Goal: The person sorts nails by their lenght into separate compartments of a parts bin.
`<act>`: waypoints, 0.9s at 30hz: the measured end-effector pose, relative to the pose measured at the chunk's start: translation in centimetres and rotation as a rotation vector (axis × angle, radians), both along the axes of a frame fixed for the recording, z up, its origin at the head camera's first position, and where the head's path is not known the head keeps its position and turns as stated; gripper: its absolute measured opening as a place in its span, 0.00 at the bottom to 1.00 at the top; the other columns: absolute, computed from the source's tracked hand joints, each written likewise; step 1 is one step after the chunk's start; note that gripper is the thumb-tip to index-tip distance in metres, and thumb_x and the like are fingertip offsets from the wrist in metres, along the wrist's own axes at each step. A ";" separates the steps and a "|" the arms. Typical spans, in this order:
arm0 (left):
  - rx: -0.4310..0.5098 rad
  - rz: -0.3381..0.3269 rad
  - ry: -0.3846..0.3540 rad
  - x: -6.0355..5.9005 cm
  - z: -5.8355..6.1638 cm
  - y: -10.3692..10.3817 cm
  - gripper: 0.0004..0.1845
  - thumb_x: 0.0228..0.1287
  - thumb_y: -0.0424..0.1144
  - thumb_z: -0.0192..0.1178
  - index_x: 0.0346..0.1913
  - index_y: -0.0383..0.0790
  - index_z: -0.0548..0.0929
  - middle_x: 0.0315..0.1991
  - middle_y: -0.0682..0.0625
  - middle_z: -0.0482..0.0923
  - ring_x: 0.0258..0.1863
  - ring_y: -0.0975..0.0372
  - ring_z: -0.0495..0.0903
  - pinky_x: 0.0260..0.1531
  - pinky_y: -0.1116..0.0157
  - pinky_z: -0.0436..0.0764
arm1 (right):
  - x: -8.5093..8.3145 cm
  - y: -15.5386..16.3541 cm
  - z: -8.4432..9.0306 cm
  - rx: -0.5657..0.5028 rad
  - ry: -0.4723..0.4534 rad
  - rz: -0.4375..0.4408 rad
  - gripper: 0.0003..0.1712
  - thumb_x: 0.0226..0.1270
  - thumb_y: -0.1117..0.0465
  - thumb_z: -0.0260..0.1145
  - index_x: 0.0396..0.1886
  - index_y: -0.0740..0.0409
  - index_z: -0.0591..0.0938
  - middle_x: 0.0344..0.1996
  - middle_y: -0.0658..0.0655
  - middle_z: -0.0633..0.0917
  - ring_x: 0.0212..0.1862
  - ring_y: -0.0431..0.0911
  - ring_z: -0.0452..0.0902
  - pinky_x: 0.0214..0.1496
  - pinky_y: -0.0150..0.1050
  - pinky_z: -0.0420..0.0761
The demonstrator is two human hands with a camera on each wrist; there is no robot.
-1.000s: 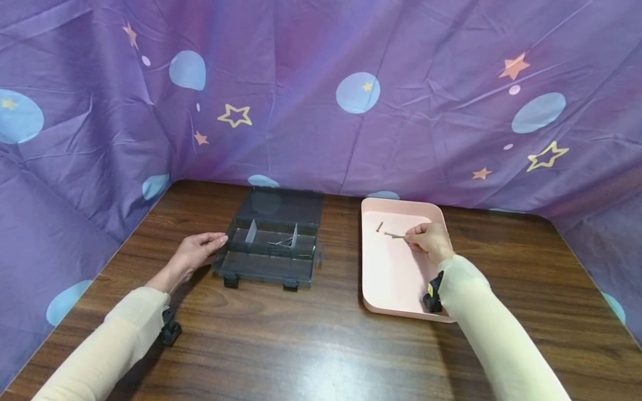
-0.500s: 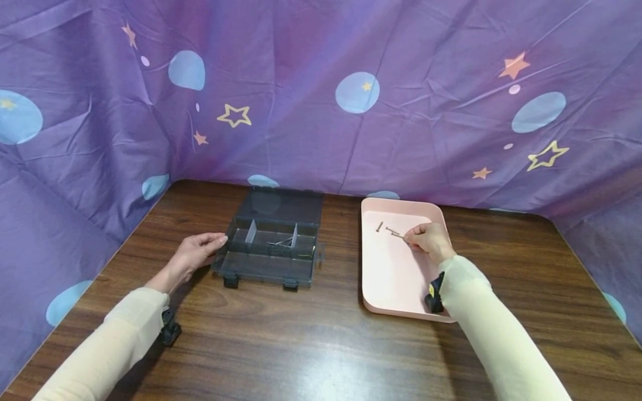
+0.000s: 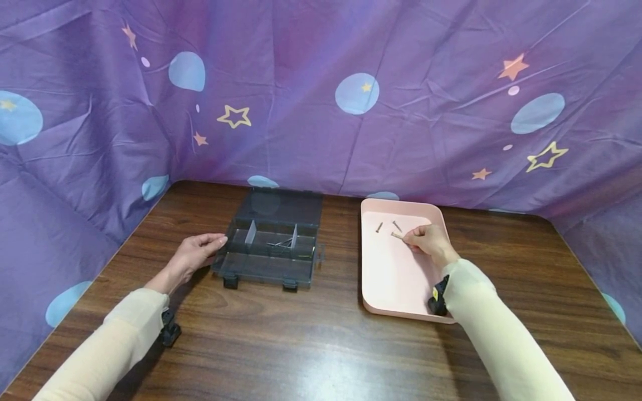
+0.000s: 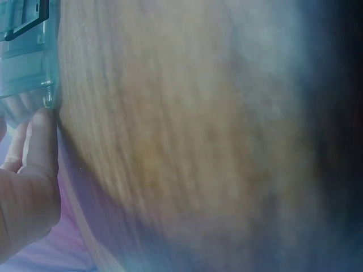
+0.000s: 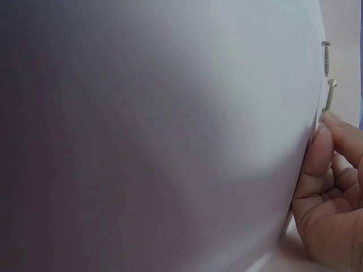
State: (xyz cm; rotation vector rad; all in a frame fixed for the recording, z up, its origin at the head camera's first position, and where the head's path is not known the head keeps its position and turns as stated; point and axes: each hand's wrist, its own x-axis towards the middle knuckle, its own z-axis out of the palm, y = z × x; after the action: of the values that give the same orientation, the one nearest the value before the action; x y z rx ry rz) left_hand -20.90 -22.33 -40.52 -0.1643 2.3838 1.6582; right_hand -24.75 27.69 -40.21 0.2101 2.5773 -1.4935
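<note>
My right hand (image 3: 425, 240) is inside the pink tray (image 3: 391, 278) and pinches one end of a small screw (image 3: 397, 235) between its fingertips (image 5: 323, 133). In the right wrist view this screw (image 5: 328, 95) sticks out from the fingers, and a second screw (image 5: 325, 56) lies beyond it. Two loose screws (image 3: 379, 226) (image 3: 397, 225) lie near the tray's back. My left hand (image 3: 197, 253) rests with straight fingers (image 4: 37, 147) against the left side of an open grey see-through organizer box (image 3: 268, 262). A few thin metal pieces (image 3: 282, 242) lie in the box's middle compartment.
The box's lid (image 3: 281, 206) lies open toward the back. The brown wooden table (image 3: 321, 345) is walled at the back and both sides by a purple star-print cloth (image 3: 321, 111). The box's corner (image 4: 28, 56) shows blurred in the left wrist view.
The screw at my right fingertips has slid a little toward the tray's back, and another screw now lies apart behind it. The left hand has not moved.
</note>
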 end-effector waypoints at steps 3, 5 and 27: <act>0.003 0.000 0.007 0.0 0.0 0.0 0.30 0.70 0.48 0.52 0.64 0.28 0.68 0.64 0.36 0.66 0.57 0.62 0.71 0.59 0.59 0.73 | 0.0 0.1 -0.1 -0.006 -0.003 -0.003 0.06 0.63 0.70 0.61 0.32 0.71 0.80 0.16 0.40 0.75 0.21 0.31 0.69 0.24 0.22 0.74; 0.007 0.004 0.007 0.0 0.0 0.1 0.29 0.70 0.48 0.53 0.64 0.28 0.68 0.64 0.37 0.67 0.56 0.63 0.71 0.59 0.59 0.73 | 0.0 0.1 -0.1 0.009 -0.004 -0.013 0.05 0.64 0.69 0.62 0.32 0.70 0.79 0.16 0.41 0.75 0.22 0.31 0.69 0.24 0.22 0.74; 0.002 0.010 0.018 0.0 0.0 0.0 0.29 0.69 0.48 0.53 0.63 0.28 0.69 0.63 0.38 0.69 0.52 0.66 0.72 0.60 0.57 0.73 | 0.6 -0.2 0.5 -0.068 -0.021 -0.007 0.09 0.68 0.66 0.59 0.39 0.71 0.78 0.17 0.43 0.76 0.22 0.33 0.71 0.25 0.24 0.76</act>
State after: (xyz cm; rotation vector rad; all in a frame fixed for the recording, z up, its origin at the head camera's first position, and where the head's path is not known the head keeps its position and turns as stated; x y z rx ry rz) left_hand -20.92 -22.30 -40.53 -0.1621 2.3981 1.6734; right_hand -24.18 27.54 -39.76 0.2258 2.5076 -1.5704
